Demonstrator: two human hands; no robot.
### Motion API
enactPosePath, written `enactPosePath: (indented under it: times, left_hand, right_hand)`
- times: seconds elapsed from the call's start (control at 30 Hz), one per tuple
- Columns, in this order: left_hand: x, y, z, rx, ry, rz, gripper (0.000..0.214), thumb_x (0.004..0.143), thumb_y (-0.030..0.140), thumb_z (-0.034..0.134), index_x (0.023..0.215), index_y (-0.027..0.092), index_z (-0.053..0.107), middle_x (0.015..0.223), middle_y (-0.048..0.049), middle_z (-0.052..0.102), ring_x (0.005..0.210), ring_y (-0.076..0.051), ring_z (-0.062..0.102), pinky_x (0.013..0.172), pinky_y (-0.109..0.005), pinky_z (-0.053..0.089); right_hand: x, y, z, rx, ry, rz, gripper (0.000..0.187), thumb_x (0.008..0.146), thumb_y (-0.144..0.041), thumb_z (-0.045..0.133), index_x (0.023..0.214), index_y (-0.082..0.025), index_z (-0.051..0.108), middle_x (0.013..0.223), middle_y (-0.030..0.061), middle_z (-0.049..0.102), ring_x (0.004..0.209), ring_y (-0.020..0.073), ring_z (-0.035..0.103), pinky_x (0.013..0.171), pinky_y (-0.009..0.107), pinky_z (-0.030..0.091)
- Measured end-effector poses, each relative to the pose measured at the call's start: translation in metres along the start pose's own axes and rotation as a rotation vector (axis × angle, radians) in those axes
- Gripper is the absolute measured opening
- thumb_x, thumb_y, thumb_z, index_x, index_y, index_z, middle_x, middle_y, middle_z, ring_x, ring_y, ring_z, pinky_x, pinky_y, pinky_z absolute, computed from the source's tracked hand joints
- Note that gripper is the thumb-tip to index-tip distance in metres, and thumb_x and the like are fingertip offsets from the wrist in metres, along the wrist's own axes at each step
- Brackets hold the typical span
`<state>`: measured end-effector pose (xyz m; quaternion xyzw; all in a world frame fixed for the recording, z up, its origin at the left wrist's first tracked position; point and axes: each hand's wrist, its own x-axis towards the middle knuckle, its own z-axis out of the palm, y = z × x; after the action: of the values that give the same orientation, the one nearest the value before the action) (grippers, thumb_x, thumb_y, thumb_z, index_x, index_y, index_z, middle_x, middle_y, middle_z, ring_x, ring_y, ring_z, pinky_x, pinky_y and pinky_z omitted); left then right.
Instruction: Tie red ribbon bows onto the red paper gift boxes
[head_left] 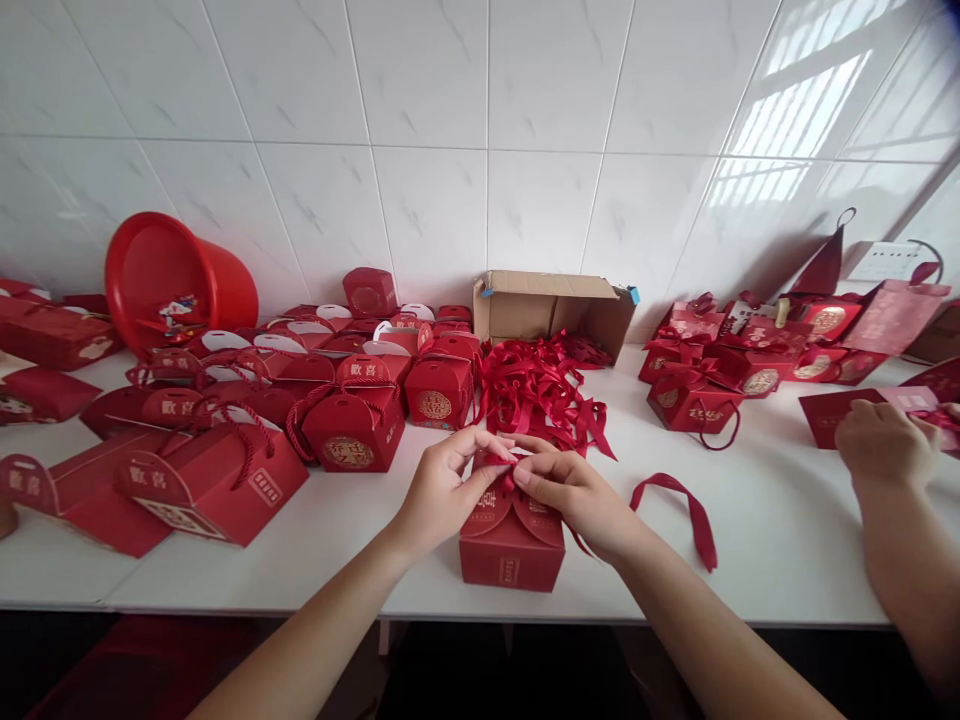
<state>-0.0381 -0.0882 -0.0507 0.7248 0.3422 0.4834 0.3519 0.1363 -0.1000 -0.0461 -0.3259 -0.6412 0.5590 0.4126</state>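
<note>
A small red gift box [511,560] with rounded top flaps stands upright near the table's front edge. Above its top, my left hand [454,485] pinches a red ribbon [508,478] between thumb and fingers. From the other side, my right hand [566,490] pinches the same ribbon, and the fingertips of both hands nearly meet. Part of the ribbon is hidden behind my fingers. To the right, a loose red ribbon strip [686,500] lies curled on the white table [757,560].
A heap of red ribbons [536,390] spills from a cardboard box [555,290] by the wall. Many red gift boxes [349,435] crowd the left, near a tipped red bucket [225,285]. Tied boxes [694,400] stand right. Another person's hand [889,445] works at the far right.
</note>
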Motion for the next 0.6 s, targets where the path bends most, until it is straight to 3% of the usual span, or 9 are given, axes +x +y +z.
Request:
enactPosePath:
  times: [0.1,0.2,0.33,0.5,0.6]
  left_hand:
    - [0.005,-0.001,0.001,-0.057,0.041,-0.05,0.011,0.081,0.022,0.062,0.088,0.018,0.054,0.089,-0.0043,0.065,0.092,-0.018,0.064,0.086,-0.032,0.05]
    - [0.003,0.006,-0.002,0.084,0.144,-0.015,0.013,0.081,0.024,0.062,0.091,0.019,0.055,0.092,-0.0036,0.063,0.096,-0.018,0.061,0.093,-0.035,0.046]
    - [-0.004,0.023,-0.01,0.336,-0.031,-0.011,0.013,0.078,0.027,0.065,0.09,0.021,0.066,0.098,-0.0049,0.067,0.099,-0.021,0.061,0.094,-0.037,0.045]
    - [-0.005,0.023,-0.014,0.402,0.029,0.047,0.005,0.076,0.023,0.067,0.079,0.021,0.071,0.086,-0.0042,0.071,0.088,-0.02,0.064,0.082,-0.033,0.05]
    - [-0.002,0.018,-0.018,0.424,-0.013,0.062,0.006,0.077,0.024,0.066,0.076,0.022,0.072,0.081,-0.0031,0.07,0.085,-0.019,0.064,0.079,-0.031,0.05]
  right_hand:
    - [0.0,0.005,0.001,0.028,0.068,0.009,0.031,0.081,-0.048,0.063,0.073,-0.018,0.07,0.125,0.0082,0.054,0.124,0.024,0.045,0.1,0.034,0.036]
    - [0.0,0.008,0.003,0.008,0.175,0.027,0.035,0.079,-0.052,0.063,0.073,-0.018,0.068,0.117,0.0088,0.058,0.113,0.0242,0.052,0.093,0.034,0.043]
    - [-0.003,0.006,0.006,-0.025,0.182,0.013,0.032,0.079,-0.051,0.063,0.077,-0.019,0.07,0.114,0.0081,0.059,0.107,0.0227,0.057,0.09,0.035,0.046]
    - [-0.013,0.001,0.003,-0.179,0.166,-0.026,0.025,0.085,-0.044,0.059,0.088,-0.023,0.073,0.121,0.0078,0.06,0.124,0.0228,0.047,0.101,0.038,0.04]
    - [-0.021,-0.002,-0.002,-0.315,0.141,-0.099,0.021,0.088,-0.033,0.056,0.102,-0.026,0.07,0.118,0.0064,0.063,0.117,0.0203,0.053,0.098,0.037,0.043]
